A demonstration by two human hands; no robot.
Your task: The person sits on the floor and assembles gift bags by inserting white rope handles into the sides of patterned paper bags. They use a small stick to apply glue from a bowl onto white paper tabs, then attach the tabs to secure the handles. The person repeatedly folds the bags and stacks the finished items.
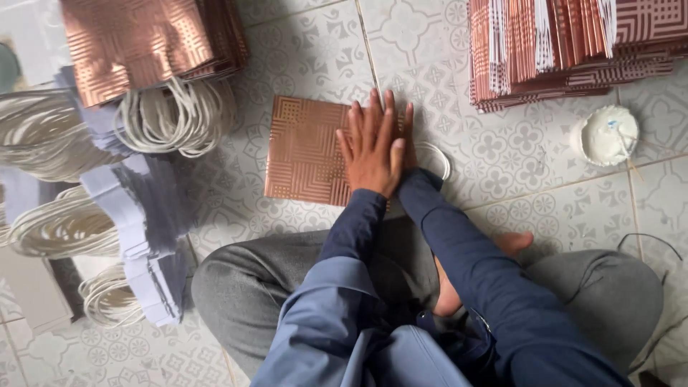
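- The copper paper bag (pixel 304 150) lies flat on the tiled floor (pixel 502 186), right under the hands.
- The left hand (pixel 373 147) is on top, flat, with its fingers spread and pointing away from the person. It presses on the right edge of the bag.
- The right hand (pixel 410 140) is mostly hidden under the left one. Both press down together and grip nothing.
- A white cord handle (pixel 438 156) loops out just right of the hands.
- Both arms wear dark blue sleeves (pixel 459 251). The person sits cross-legged in grey trousers (pixel 236 287), and a bare foot (pixel 512 242) shows near the right arm.
- Further right of the hands sits a small white pot (pixel 608 135) with a thin stick in it.
- Beyond that, up and right, lies a stack of flat copper bags (pixel 573 50).
- Up and left of the hands is another pile of copper bags (pixel 143 43) with white cords (pixel 172 118) hanging out.
- Far left lie pale folded bags (pixel 136 215) with more cord loops (pixel 64 226).
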